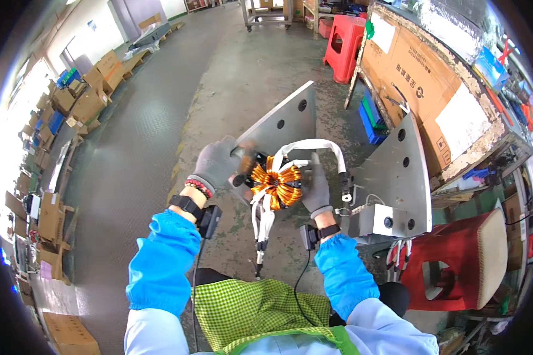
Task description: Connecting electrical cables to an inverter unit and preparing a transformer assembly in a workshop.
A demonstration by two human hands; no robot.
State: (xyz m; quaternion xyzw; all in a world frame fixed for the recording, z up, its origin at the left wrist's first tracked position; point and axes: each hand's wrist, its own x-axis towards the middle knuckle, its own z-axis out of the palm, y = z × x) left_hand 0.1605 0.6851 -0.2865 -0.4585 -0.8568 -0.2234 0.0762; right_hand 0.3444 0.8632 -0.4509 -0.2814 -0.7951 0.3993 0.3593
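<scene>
Copper coil (277,184) between both gloved hands

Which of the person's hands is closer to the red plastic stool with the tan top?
The right hand. It rests against the copper coil, with the red stool off to its lower right. The left hand grips the grey metal plate on the coil's far side, farther away.

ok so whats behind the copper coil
Behind the orange copper-wound ring coil stands a grey metal plate with round holes, held by the gloved left hand. The gloved right hand steadies the coil. The plate's middle is covered by the coil.
</scene>
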